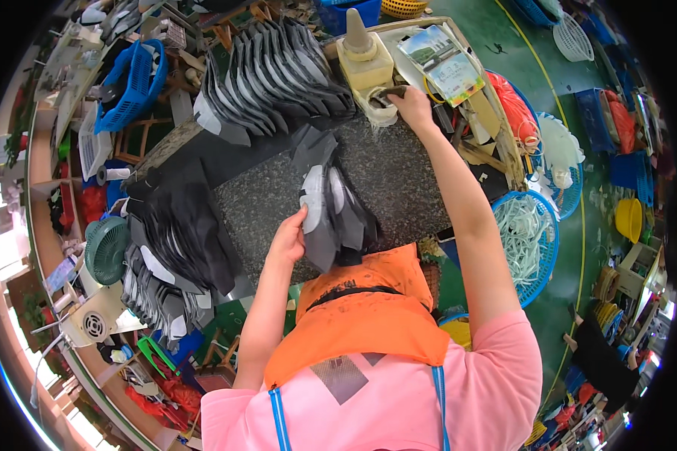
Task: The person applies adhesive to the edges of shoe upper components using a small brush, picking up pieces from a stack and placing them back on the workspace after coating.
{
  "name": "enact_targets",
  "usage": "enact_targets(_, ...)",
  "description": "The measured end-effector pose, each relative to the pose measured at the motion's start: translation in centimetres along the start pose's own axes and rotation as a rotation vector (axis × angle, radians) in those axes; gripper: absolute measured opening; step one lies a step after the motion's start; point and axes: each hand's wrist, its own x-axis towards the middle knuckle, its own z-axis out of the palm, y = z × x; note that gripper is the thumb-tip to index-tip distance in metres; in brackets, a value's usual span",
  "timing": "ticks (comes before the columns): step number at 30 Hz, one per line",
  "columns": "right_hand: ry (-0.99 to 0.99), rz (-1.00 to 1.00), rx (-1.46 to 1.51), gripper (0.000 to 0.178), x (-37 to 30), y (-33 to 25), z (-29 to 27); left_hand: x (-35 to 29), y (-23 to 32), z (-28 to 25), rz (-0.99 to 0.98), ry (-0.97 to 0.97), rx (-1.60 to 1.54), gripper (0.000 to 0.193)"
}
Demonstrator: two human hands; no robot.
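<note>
My left hand (287, 234) pinches the edge of a dark grey fabric piece with a pale patch, which looks like a shoe upper (317, 214). Several more such pieces lie beneath and beside it on the speckled work surface (259, 199). Stretched to the far side, my right hand (414, 109) has its fingers closed on a dark narrow tool (390, 92) at the mouth of a small white-crusted pot (382, 116). The tool's lower end is hidden in the pot. A pale yellow container (365, 69) with a beige cone on top stands just beyond it.
Fanned rows of similar grey pieces (274, 79) stand at the far left; dark stacks (180, 233) hang at the left edge. A picture card (447, 68) lies far right. Blue baskets (545, 259) stand right of the bench, and a green fan (107, 249) at left.
</note>
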Motion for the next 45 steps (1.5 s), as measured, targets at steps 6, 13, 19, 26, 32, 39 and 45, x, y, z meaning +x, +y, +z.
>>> enact_targets(6, -0.878, 0.098, -0.051, 0.066, -8.3, -4.9, -2.9, 0.3, -2.6, 1.0, 0.123, 0.009, 0.086, 0.032)
enact_targets(13, -0.677, 0.161, 0.490, 0.047, -19.8, -5.7, -0.6, -0.9, 0.6, 2.2, 0.144, -0.029, 0.212, 0.026)
enact_targets(19, -0.578, 0.022, 0.366, 0.028, -21.9, -6.4, -0.3, 0.3, -2.6, 1.1, 0.086, 0.026, 0.161, 0.027)
enact_targets(26, -0.934, -0.060, 0.037, 0.035, -20.4, -4.6, 0.1, -1.2, 1.7, 2.9, 0.016, -0.063, 0.019, 0.044)
enact_targets(32, 0.295, 0.125, 0.597, 0.041, -5.1, -2.6, 0.7, -1.8, -1.7, 5.1, -0.049, -0.337, -0.306, 0.050)
enact_targets(39, 0.085, -0.268, 0.101, 0.028, -1.7, -2.8, -0.4, -0.8, -0.4, 6.0, -0.062, -0.101, -0.260, 0.035)
enact_targets(45, 0.097, -0.451, -0.099, 0.025, -4.5, -1.2, -1.9, -3.9, 1.2, 9.2, 0.537, -0.214, 0.021, 0.023)
